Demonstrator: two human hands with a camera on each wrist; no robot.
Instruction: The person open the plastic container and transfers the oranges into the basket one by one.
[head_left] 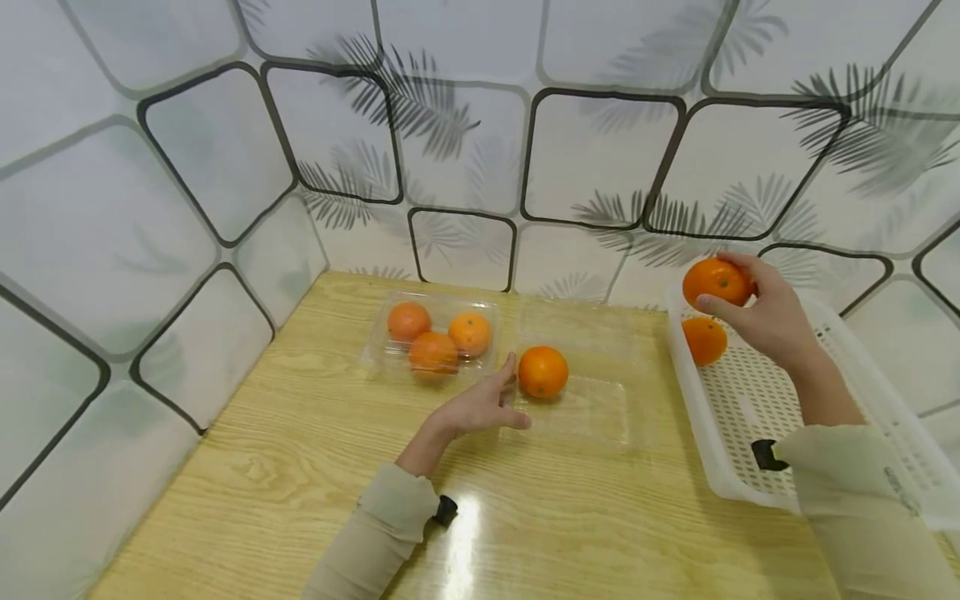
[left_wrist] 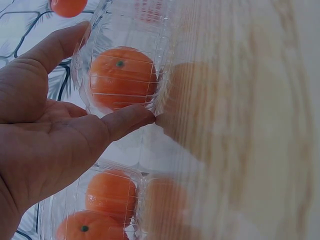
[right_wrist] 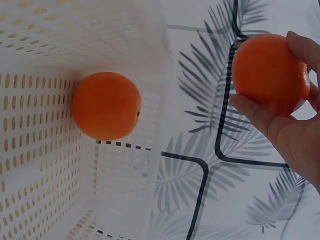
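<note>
Leaf-print wallpaper point(head_left: 465, 250) rose behind a wood-grain table point(head_left: 285, 500). Beside the far-left corner of a white basket point(head_left: 692, 412), the right hand point(head_left: 772, 321) gripped a raised orange point(head_left: 718, 282), while another orange point(head_left: 705, 342) lay inside. The left hand point(head_left: 480, 407), fingers spread and uncurled, framed the left end of a clear container point(head_left: 592, 408) bearing a lone orange point(head_left: 543, 372). Fruit seemed midway through being packed; the next move called for carrying the raised piece leftward and lowering it beside the lone one. Some right fingers hid behind the fruit, the sleeve point(head_left: 862, 492) covered part of the basket, and the container's transparent edges were hard to trace against the wood.
</note>
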